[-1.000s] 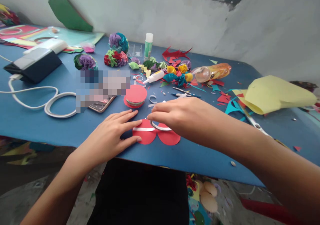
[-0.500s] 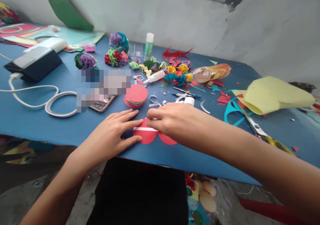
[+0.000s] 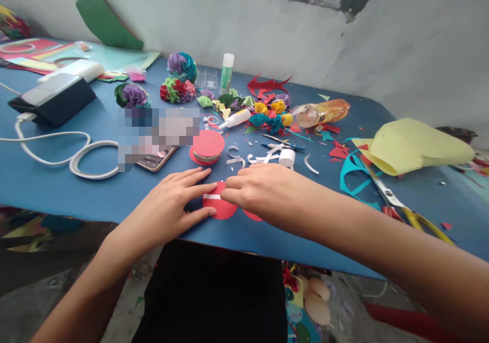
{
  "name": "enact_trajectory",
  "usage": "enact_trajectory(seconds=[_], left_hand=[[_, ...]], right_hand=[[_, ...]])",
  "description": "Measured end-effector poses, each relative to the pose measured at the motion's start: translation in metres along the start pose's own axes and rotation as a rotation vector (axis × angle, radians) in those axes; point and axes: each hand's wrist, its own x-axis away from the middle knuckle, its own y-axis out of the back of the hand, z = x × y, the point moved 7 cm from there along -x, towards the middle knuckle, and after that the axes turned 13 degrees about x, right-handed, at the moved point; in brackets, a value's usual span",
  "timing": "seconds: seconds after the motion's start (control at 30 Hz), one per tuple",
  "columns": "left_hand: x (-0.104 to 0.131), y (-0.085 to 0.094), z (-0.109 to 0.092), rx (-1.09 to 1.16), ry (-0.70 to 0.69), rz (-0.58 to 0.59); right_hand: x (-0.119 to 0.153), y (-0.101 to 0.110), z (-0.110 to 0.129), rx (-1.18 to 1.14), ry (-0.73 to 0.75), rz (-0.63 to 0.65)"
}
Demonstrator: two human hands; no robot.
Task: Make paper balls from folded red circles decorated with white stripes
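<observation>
A red paper circle (image 3: 221, 210) lies near the table's front edge, with a white strip (image 3: 212, 197) straight across it. My left hand (image 3: 175, 198) rests beside it, fingers spread, thumb and index fingertip touching its left side. Over its right side is my right hand (image 3: 255, 188), its fingers curled together and meeting the strip's visible end. What those fingertips hold, if anything, is hidden. A second red circle (image 3: 252, 216) shows only in part beneath my right hand. Just beyond my left fingertips sits a stack of red paper circles (image 3: 208, 143).
White tape roll (image 3: 286, 158), tweezers-like blue tool (image 3: 284, 146) and paper curls lie beyond my right hand. Yellow-handled scissors (image 3: 389, 195) are at right, near a bottle (image 3: 323, 112). Phone (image 3: 158, 159), white cable (image 3: 93, 159), glue stick (image 3: 226, 73) and ruffled paper balls (image 3: 178, 89) stand further back.
My right hand has shifted slightly left along the strip and covers more of it. My left hand stays in place. The camera view has moved a little.
</observation>
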Motion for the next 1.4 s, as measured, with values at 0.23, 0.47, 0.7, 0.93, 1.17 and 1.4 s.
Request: enact_trajectory(seconds=[0.23,0.47,0.7,0.93,1.17,1.4], left_hand=[[0.0,-0.001,0.001,-0.033,0.01,0.02],[0.0,0.0,0.0,-0.016,0.028,0.016],[0.0,0.0,0.001,-0.02,0.034,0.015],[-0.002,-0.001,0.002,-0.04,0.036,0.007],[0.0,-0.001,0.004,-0.037,0.051,0.017],[0.0,0.0,0.004,-0.029,0.068,0.021]], right_hand=[[-0.003,0.005,0.003,-0.054,-0.035,0.027],[0.006,-0.002,-0.007,-0.085,-0.097,0.142],[0.023,-0.012,-0.019,-0.092,-0.145,0.117],[0.029,-0.012,-0.011,-0.028,-0.073,0.08],[0.072,-0.015,-0.029,-0.006,-0.271,-0.189],[0.127,-0.043,-0.053,-0.39,-0.501,-0.186]])
